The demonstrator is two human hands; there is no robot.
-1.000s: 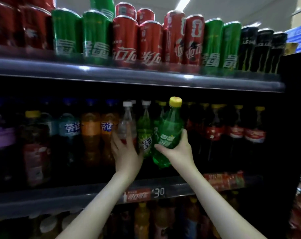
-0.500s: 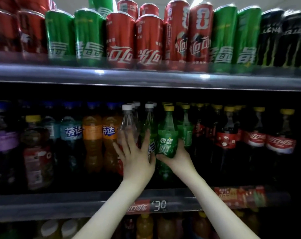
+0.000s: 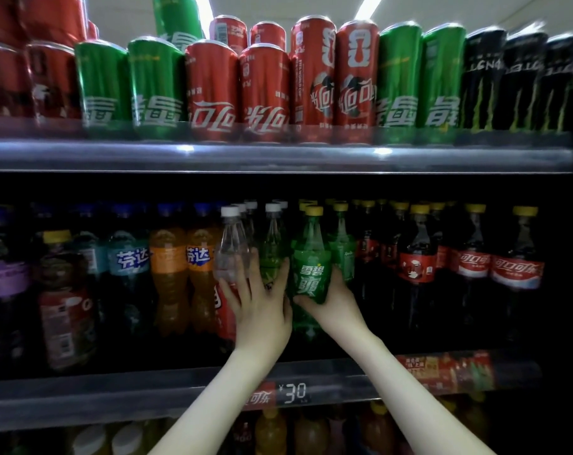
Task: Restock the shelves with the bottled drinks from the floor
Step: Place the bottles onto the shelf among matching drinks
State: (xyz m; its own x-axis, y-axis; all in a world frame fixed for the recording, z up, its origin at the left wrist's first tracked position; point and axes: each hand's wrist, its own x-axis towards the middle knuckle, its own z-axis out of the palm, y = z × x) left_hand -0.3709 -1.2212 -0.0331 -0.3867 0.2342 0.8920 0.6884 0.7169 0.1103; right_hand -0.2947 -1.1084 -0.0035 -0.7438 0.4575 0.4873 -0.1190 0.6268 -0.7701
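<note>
A green bottle with a yellow cap (image 3: 311, 257) stands upright on the middle shelf (image 3: 114, 389), in the row of green bottles. My right hand (image 3: 331, 300) grips its lower body from the right and below. My left hand (image 3: 258, 300) lies with fingers spread against a clear white-capped bottle (image 3: 231, 251) and the green white-capped bottle (image 3: 273, 244) beside it, holding nothing. Both forearms reach up from the bottom of the view.
Orange and blue bottles (image 3: 170, 267) fill the shelf on the left, dark cola bottles (image 3: 472, 264) on the right. Red, green and black cans (image 3: 265, 83) line the upper shelf. A price tag (image 3: 293, 393) sits on the shelf rail. More bottles stand on the shelf below.
My right hand has carried the green bottle from a tilted position in front of the shelf into the row, where it now stands upright. My left hand has opened flat against the neighbouring bottles.
</note>
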